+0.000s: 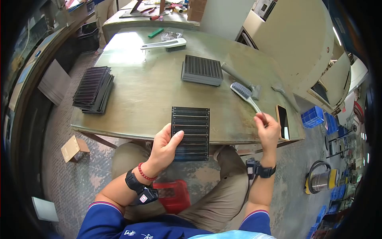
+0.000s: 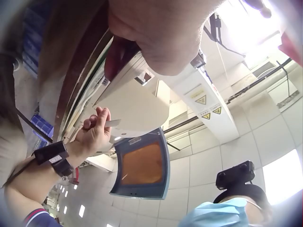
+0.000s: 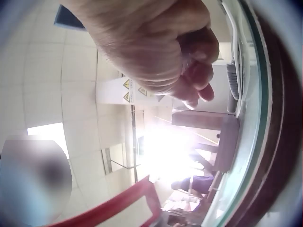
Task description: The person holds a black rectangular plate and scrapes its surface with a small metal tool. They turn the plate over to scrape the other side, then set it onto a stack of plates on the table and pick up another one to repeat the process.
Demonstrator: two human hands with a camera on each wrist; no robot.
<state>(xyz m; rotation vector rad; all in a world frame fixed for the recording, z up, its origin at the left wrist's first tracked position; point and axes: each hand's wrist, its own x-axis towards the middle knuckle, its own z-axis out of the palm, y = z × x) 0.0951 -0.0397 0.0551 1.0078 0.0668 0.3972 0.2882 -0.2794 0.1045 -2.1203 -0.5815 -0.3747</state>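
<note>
In the head view, my left hand (image 1: 163, 149) grips a black slotted panel (image 1: 191, 134) by its left edge, thumb on top, at the table's front edge. To the right, my right hand (image 1: 268, 131) pinches the handle end of a brush (image 1: 242, 91), whose bristles face up over the table. The left wrist view shows the left hand (image 2: 161, 33) at the top and the right hand (image 2: 93, 137) farther off with curled fingers. The right wrist view has the right hand (image 3: 156, 52) close up; the brush is not clear there. A stack of panels (image 1: 202, 71) stands beyond the held one.
Another, uneven panel stack (image 1: 93, 89) stands on the table (image 1: 135, 103) at left. A second brush (image 1: 165, 44), a green item (image 1: 155, 33) and a small clear box (image 1: 172, 36) lie at the back. A grey tool (image 1: 242, 79) and a phone (image 1: 283, 122) are at right.
</note>
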